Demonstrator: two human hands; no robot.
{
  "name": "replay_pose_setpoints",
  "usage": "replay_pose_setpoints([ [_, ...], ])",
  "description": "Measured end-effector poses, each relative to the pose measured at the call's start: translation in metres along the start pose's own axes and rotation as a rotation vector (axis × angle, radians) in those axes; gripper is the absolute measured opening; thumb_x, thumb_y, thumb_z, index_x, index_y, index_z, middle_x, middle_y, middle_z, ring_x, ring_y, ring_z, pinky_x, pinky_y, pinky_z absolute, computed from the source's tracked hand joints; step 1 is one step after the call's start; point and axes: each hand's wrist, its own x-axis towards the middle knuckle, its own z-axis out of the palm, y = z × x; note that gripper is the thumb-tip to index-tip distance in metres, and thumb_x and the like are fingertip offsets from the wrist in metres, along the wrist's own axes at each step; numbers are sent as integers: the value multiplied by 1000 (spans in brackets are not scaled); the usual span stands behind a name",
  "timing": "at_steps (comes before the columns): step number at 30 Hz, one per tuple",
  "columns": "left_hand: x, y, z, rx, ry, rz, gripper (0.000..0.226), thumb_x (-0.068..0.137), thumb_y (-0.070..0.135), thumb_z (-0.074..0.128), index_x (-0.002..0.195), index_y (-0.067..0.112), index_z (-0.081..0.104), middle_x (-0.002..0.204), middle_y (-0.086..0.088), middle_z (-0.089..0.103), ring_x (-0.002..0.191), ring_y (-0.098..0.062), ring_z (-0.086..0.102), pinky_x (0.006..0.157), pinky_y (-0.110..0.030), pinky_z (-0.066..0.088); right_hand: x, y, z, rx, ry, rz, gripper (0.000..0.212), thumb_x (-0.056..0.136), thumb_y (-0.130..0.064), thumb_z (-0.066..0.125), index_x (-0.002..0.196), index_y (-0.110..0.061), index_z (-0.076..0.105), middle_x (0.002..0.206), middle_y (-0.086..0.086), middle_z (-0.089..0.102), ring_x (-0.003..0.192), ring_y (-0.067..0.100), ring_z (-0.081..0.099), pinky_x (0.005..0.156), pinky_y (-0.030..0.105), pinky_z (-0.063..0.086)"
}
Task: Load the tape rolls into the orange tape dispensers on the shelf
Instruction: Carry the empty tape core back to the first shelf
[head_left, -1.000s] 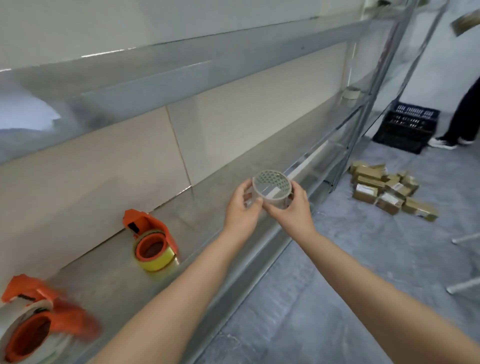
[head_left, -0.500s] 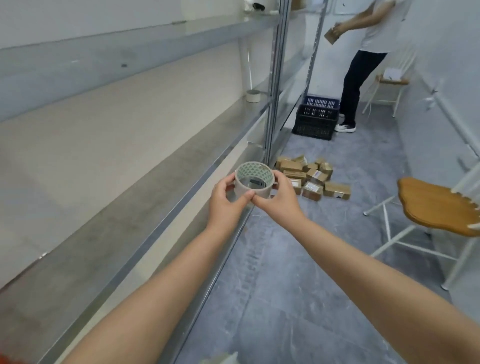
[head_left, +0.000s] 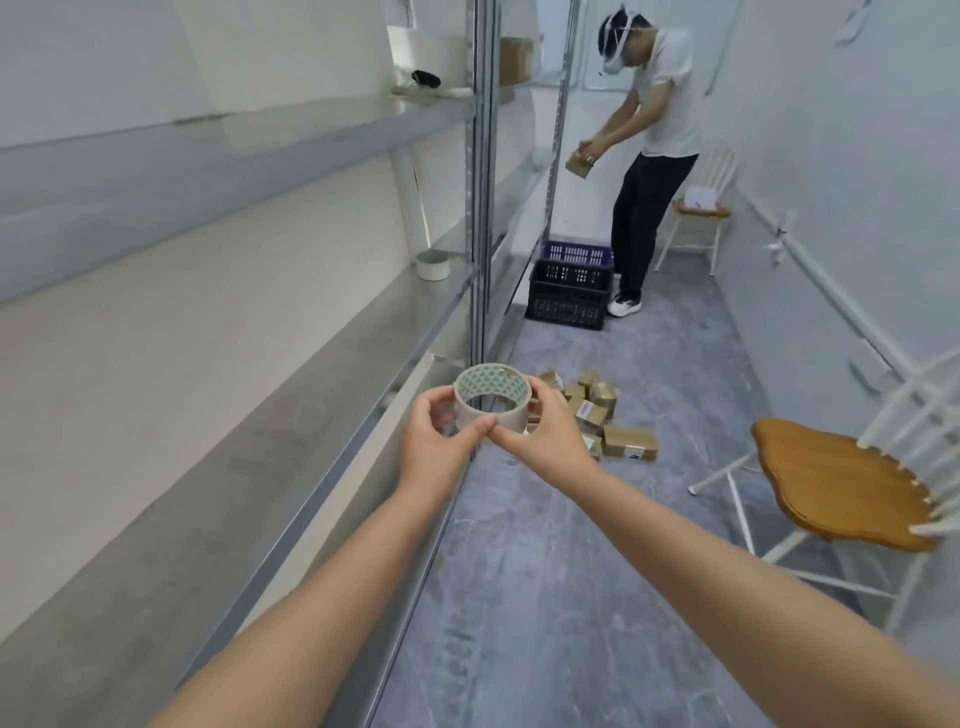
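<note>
The tape roll (head_left: 492, 397) is held up just off the front edge of the shelf (head_left: 218, 467), pinched on either side by the left hand (head_left: 434, 447) and the right hand (head_left: 545, 436), with a second roll (head_left: 432, 264) at the shelf's far end.

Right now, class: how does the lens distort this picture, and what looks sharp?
Head view: wide-angle lens splays the shelf edge and stretches both forearms toward the bottom corners; the tape roll, gripped by the left hand and right hand, is sharp; light is soft, without harsh shadows.
</note>
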Motion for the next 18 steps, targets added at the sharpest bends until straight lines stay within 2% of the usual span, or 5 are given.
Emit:
replay_pose_setpoints([
  [4, 65, -7, 14, 31, -29, -12, 65, 70, 20, 80, 127, 18, 49, 121, 3, 58, 105, -7, 56, 76, -10, 48, 64, 14, 0, 3, 4, 4, 61, 62, -47, 75, 116, -32, 51, 116, -4, 54, 102, 1, 51, 76, 9, 38],
  [9, 128, -24, 33, 120, -36, -15, 64, 69, 22, 81, 127, 18, 54, 127, -2, 59, 111, -14, 58, 90, -26, 49, 125, 40, 3, 66, -23, 32, 65, 62, -46, 75, 120, -27, 51, 121, 1, 56, 106, 7, 54, 75, 11, 41],
  [13, 180, -40, 56, 174, 30, -18, 60, 68, 21, 82, 122, 16, 57, 124, -6, 60, 107, -16, 59, 80, -15, 46, 184, 65, 1, 70, -71, 22, 65, 64, -41, 77, 121, -24, 51, 123, 5, 54, 105, 11, 55, 69, 8, 45],
  [16, 221, -46, 73, 203, 92, -12, 56, 68, 20, 82, 119, 18, 59, 123, -6, 60, 105, -16, 59, 75, -11, 43, 233, 80, -4, 79, -137, 4, 66, 64, -42, 77, 122, -24, 51, 124, 4, 52, 107, 11, 53, 88, 24, 48],
  [18, 248, -48, 83, 215, 127, -4, 54, 68, 20, 82, 118, 19, 60, 122, -7, 61, 105, -17, 59, 80, -16, 45, 267, 87, -8, 63, -196, -24, 66, 66, -40, 77, 124, -23, 49, 125, 4, 50, 110, 12, 50, 97, 33, 46],
])
